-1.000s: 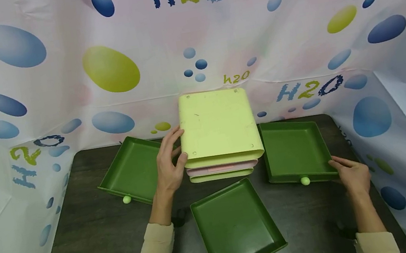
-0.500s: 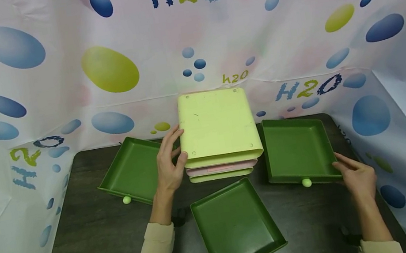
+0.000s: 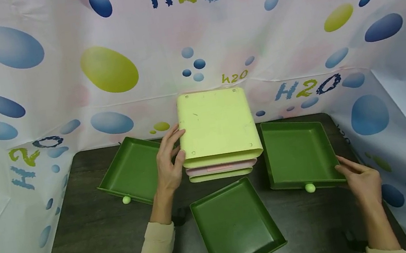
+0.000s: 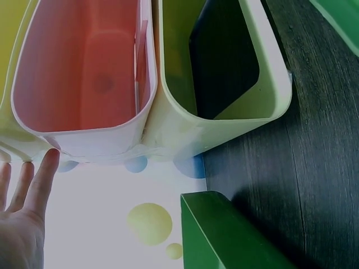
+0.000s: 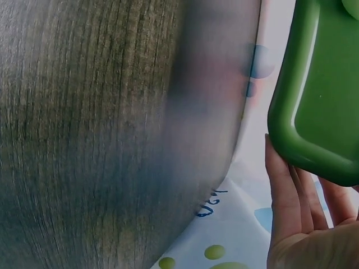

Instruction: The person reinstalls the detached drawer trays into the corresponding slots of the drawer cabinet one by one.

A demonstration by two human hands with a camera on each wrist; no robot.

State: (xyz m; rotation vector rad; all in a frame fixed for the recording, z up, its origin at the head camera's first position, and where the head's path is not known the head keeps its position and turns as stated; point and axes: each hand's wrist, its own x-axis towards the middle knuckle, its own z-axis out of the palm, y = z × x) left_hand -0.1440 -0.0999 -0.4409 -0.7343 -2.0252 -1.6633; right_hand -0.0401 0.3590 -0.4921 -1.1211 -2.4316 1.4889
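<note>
A mini drawer cabinet of stacked open shells stands at the back middle, with a pale yellow top (image 3: 218, 124) and a pink middle shell (image 4: 84, 61). My left hand (image 3: 169, 168) rests its extended fingers against the cabinet's left side; in the left wrist view the fingertips lie by the shells' outer wall. My right hand (image 3: 363, 184) grips a green drawer (image 3: 298, 153) with a round light green knob (image 3: 310, 188) at its front right corner. In the right wrist view the thumb and fingers close on that drawer's corner (image 5: 286, 137). Its inside is bare.
A second green drawer (image 3: 135, 169) lies angled at the left, partly behind my left hand. Another green drawer (image 3: 240, 227) lies turned in front of the cabinet. All stand on a dark wooden table (image 3: 97, 242), with a printed white sheet (image 3: 61, 96) hanging around it.
The right drawer has shifted slightly to the right and toward me with my right hand, its front edge now lower in view. My left hand has stayed against the cabinet.
</note>
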